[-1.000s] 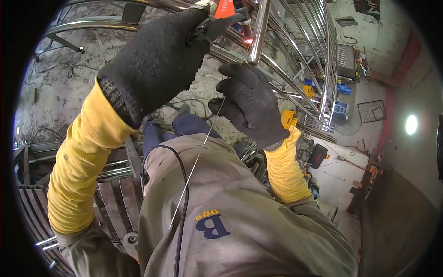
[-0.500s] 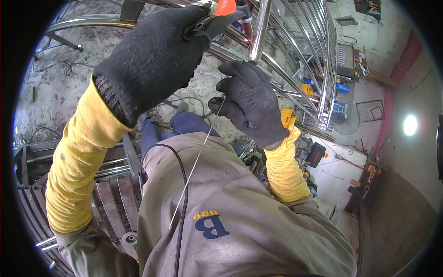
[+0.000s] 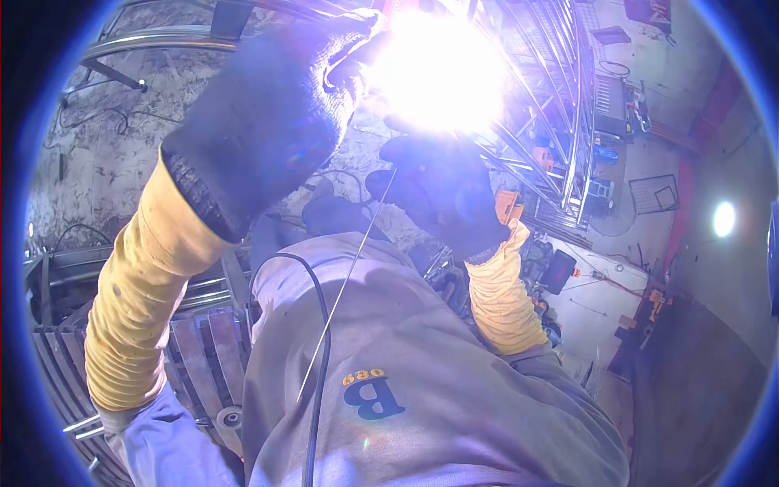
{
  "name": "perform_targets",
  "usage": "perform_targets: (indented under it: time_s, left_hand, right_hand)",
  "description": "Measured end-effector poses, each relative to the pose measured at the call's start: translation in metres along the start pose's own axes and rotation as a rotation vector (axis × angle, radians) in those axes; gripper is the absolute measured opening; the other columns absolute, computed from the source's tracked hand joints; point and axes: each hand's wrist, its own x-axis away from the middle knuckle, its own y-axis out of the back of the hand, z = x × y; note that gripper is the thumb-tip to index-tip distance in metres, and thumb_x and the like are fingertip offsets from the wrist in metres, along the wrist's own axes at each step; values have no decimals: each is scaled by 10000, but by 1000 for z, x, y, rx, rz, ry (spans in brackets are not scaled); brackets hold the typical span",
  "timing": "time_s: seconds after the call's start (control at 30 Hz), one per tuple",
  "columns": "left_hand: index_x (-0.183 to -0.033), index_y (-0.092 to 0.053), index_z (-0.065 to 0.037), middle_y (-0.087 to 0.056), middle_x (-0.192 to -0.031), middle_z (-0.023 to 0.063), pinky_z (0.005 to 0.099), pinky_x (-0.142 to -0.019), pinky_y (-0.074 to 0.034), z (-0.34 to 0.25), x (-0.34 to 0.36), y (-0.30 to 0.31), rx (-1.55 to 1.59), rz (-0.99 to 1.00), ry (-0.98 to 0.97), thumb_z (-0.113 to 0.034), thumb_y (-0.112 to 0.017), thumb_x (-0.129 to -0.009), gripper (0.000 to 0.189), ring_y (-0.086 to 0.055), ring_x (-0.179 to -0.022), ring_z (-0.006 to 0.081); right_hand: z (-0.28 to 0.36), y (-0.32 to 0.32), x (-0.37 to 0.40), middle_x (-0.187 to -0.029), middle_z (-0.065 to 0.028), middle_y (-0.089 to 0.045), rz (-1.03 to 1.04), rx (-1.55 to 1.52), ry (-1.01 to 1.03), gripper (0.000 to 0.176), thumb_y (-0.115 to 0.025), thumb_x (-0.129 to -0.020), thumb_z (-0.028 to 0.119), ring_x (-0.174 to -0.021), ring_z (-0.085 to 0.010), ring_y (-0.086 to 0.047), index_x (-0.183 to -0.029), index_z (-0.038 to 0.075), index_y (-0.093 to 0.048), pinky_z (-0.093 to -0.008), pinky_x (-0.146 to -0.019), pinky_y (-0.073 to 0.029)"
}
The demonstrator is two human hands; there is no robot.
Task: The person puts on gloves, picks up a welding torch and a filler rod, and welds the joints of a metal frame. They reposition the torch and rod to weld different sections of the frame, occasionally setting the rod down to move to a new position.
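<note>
My left hand (image 3: pixel 260 114), in a dark glove with a yellow sleeve, is closed around a welding torch. Glare hides most of the torch. A blinding white arc (image 3: pixel 442 73) burns just right of that hand, over the shiny metal tubing. Below the arc, my right hand (image 3: pixel 442 191), gloved the same way, pinches a thin filler rod (image 3: pixel 350 276) between thumb and fingers. The rod's long tail slants down across my shirt. Its other end and the tube being welded are lost in the light.
Polished tube framework (image 3: pixel 568 105) stands at the upper right, and a curved tube (image 3: pixel 162 39) runs at the upper left. A black cable (image 3: pixel 324 325) hangs over my shirt. Slatted metal bars (image 3: pixel 191 349) lie at lower left. A yellow-orange container (image 3: pixel 509 206) sits beyond my right wrist.
The arc has lit up at the torch, and glare now covers the torch, tube end and right fingertips. Both hands stay almost where they were.
</note>
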Motion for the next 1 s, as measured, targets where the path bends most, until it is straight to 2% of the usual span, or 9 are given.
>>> perform_targets:
  time_s: [0.03, 0.13, 0.23, 0.3, 0.47, 0.57, 0.87, 0.93, 1.0]
  left_hand:
    - [-1408, -599, -31, -733, -1151, 205, 348, -774, -583, 1, 2, -2, -47, -39, -48, -54, -605, -982, 427, -722, -840, 214]
    - [-1390, -604, -19, -734, -1155, 200, 362, -794, -585, -19, -4, 9, -260, -10, -71, -73, -628, -979, 415, -732, -878, 235]
    - [-1305, -621, 17, -706, -939, 163, 382, -689, -554, -42, -19, 41, -112, 217, 124, -95, -588, -989, 337, -703, -746, 246]
    - [-1243, -626, 38, -685, -810, 145, 397, -631, -538, -55, -25, 53, 10, 343, 233, -97, -568, -987, 296, -684, -670, 253]
    - [-1148, -624, 35, -653, -737, 130, 405, -614, -532, -60, -29, 47, 3, 291, 41, -81, -591, -958, 225, -672, -652, 256]
    - [-1102, -638, 8, -641, -711, 109, 386, -595, -522, -80, -42, 53, 128, 423, 605, -91, -622, -947, 185, -665, -634, 220]
    - [-1144, -635, -3, -631, -681, 69, 351, -556, -513, -67, -32, 43, 91, 426, 552, -156, -569, -1011, 213, -644, -578, 176]
    - [-1385, -603, -15, -728, -1189, 196, 371, -844, -590, -34, -15, 21, 105, 248, 361, -77, -641, -970, 421, -740, -973, 283]
    - [-1390, -599, -16, -731, -1189, 191, 368, -852, -588, -24, -10, 16, 56, 199, 247, -79, -644, -968, 429, -736, -1001, 295]
  right_hand:
    - [1, 1, 1, -1224, -82, -722, 7, -8, -17, 514, -828, -858, 153, -973, -175, -700, -1309, 30, -615, -307, -847, -558]
    - [1, -1, 4, -1300, -80, -652, 123, -244, -286, 365, -781, -859, 165, -1170, -281, -629, -1205, 105, -683, -462, -1108, -434]
    - [5, 2, -7, -1268, -103, -650, 71, -231, -264, 330, -791, -848, 206, -1163, -326, -628, -1135, 80, -688, -475, -1063, -475]
    - [13, 11, -24, -1225, -134, -671, -6, 23, 2, 352, -835, -788, 233, -1124, -369, -646, -1051, 54, -683, -480, -999, -511]
    - [15, 15, -27, -1214, -150, -678, -32, 86, 79, 360, -839, -759, 247, -1150, -393, -636, -1005, 38, -679, -497, -1003, -508]
    - [14, 14, -25, -1221, -150, -680, -37, 112, 102, 360, -828, -760, 259, -1156, -390, -637, -1004, 38, -684, -498, -1005, -509]
    - [13, 11, -24, -1187, -138, -656, -36, 130, 112, 386, -807, -734, 246, -1126, -374, -620, -1043, 58, -674, -491, -988, -506]
    - [11, 10, -23, -1229, -152, -683, -15, 134, 102, 366, -817, -790, 310, -1170, -389, -634, -1009, 47, -685, -512, -1031, -492]
    - [13, 13, -25, -1220, -143, -693, -13, 136, 86, 355, -827, -797, 291, -1147, -366, -651, -1022, 50, -694, -489, -1006, -510]
